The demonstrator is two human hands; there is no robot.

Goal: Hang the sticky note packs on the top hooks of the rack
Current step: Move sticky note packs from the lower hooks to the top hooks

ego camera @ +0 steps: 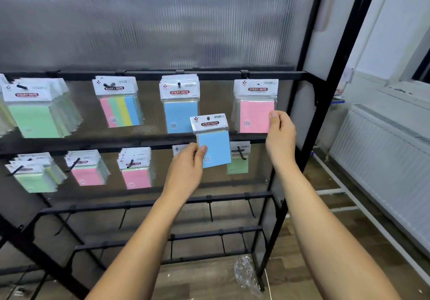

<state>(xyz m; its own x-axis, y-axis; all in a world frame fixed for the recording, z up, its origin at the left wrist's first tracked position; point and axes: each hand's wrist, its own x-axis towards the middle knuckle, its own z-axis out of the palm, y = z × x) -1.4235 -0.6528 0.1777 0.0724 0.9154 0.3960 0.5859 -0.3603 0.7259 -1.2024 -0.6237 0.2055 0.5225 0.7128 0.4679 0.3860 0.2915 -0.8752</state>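
Your left hand [186,171] pinches the blue pack [213,142] by thumb and fingers; your right hand [280,134] grips the hanging pink pack [256,113] at its edge.

White radiator [381,146] along the wall, well right of the right hand. Window sill [400,91] above it. Crumpled clear plastic wrap [246,274] on the wood-look floor [200,283], below both forearms. White metal frame bars [335,192] low on the floor, right of the right forearm.
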